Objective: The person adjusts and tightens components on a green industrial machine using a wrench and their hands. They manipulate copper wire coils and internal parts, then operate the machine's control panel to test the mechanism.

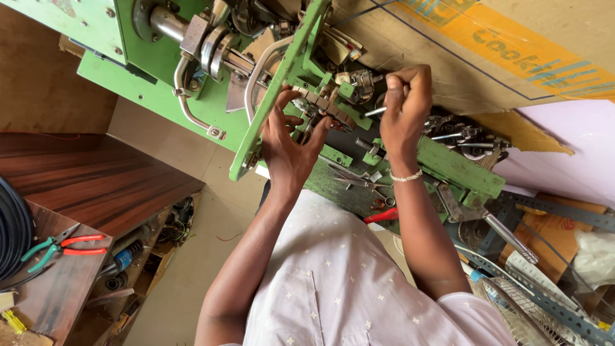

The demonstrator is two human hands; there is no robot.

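Observation:
A green metal machine (160,70) with chrome rods and small steel parts fills the top of the view. My left hand (286,144) has its fingers spread, and the fingertips touch a row of small metal pieces (320,102) on a green bar of the machine. My right hand (405,106) is closed around a thin metal tool (377,111), whose tip points left toward the same cluster of parts. A white beaded band circles my right wrist. The tool's handle is hidden inside the fist.
Red-and-green pliers (61,247) lie on a wooden shelf at left beside a black cable coil (11,234). Scissors and small tools (355,182) and a red-handled tool (382,216) lie under the machine. A cardboard box (512,57) sits at top right, with perforated metal strips (551,307) at bottom right.

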